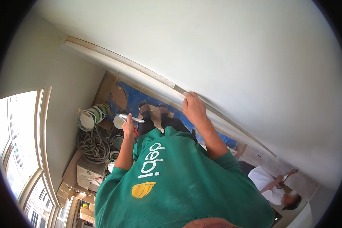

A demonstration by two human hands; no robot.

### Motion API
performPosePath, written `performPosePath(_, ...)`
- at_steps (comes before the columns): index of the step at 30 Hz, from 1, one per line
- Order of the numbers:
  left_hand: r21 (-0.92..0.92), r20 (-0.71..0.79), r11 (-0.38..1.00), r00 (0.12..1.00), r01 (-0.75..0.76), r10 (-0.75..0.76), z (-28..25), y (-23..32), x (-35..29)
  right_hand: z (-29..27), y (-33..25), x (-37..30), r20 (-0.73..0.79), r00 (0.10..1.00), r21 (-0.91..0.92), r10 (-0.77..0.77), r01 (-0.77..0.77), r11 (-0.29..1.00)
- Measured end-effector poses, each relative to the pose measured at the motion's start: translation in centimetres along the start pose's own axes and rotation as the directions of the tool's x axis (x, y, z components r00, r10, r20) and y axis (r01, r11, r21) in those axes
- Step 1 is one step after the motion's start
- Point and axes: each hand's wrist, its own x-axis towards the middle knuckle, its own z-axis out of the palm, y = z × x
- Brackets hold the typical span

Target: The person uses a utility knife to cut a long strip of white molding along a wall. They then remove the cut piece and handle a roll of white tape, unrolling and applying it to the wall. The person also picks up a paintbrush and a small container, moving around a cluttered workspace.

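My left hand (129,127) is closed around a silver, elongated hand tool (136,119) with a red part low by my palm; its exact kind is unclear. It is held out over the floor, apart from the wall. My right hand (194,108) reaches up to a long white ledge (140,78) along the wall. Its bent fingertips rest at the ledge's edge, beside a thin grey-brown strip (178,89). Whether they pinch anything there I cannot make out.
Green-and-white buckets (86,119), a coiled grey hose (95,146) and a box (88,173) crowd the left side below a window (17,140). Blue sheeting (131,97) covers the floor. Another person in a white shirt (263,182) works at the lower right.
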Motion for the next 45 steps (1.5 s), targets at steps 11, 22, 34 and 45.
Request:
performPosePath(11,0.035,-0.029,0.999,0.999,-0.012,0.013,-1.7,-0.7,0.7,3.2,-1.7,2.5,0.224,0.947,-0.233,0.231,-0.178,0.956)
performPosePath(22,0.022,0.025,0.999,0.999,-0.039,0.038,-0.5,-1.0,2.1,2.5,-2.5,4.0,0.313,0.890,-0.231,0.332,-0.268,0.935)
performPosePath(34,0.038,-0.061,0.997,0.995,-0.072,0.074,-0.4,0.4,0.9,2.6,2.5,-2.1,-0.171,0.977,0.112,0.125,-0.107,0.988)
performPosePath(45,0.004,-0.055,0.999,0.997,-0.051,0.051,-1.1,-0.5,2.6,4.0,-1.7,2.1,0.117,0.973,-0.215,0.200,-0.172,0.961)
